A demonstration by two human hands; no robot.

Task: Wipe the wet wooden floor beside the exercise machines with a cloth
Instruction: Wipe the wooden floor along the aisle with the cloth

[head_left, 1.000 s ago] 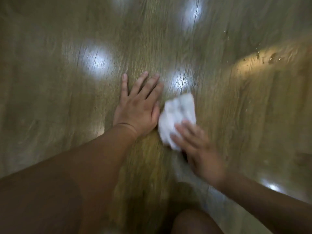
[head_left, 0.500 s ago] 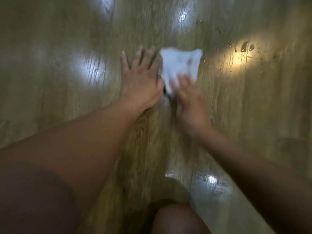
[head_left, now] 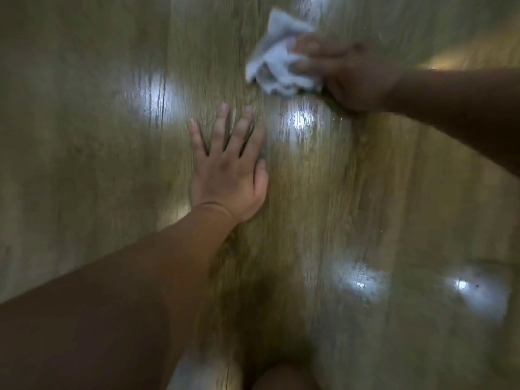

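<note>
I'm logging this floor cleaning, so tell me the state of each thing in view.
wooden floor: glossy, reflecting lights.
left hand: flat on the wooden floor, fingers spread, empty.
white cloth: crumpled, on the wooden floor.
right hand: on the white cloth; grip too blurred to tell.
</note>
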